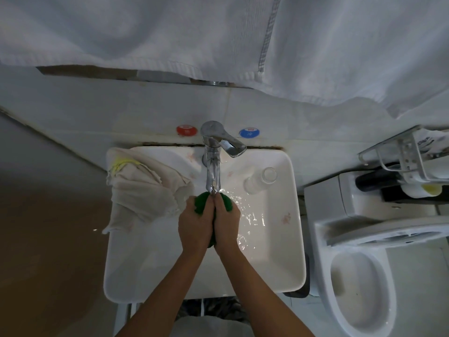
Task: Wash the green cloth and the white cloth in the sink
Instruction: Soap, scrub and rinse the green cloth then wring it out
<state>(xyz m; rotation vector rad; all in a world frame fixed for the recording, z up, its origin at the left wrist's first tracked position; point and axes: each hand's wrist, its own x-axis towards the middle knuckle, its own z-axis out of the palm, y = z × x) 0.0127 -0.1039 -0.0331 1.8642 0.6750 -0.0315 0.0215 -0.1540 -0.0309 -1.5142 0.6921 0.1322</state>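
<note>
Green soft cloth (pixel 200 203) is squeezed between the left hand (pixel 194 226) and the right hand (pixel 226 224), both pressed shut around it under the shiny metal tap (pixel 212 164), mid-frame. Wet, it is judged floppy, heavy and slippery. White crumpled cloth (pixel 143 190) is draped over the white sink's (pixel 279 263) left rim.

Faucet (pixel 213 166) overhead, white cloth (pixel 143 190) left; sink (pixel 170 276) front open

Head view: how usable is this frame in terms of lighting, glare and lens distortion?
Head view: dim and bluish overall, the floor at left darkest. Glare is confined to the running water and the chrome faucet. Wide-angle bending curves the sink rim and toilet. The hanging towel at top is soft. Both hands and the green cloth read clearly.
</note>
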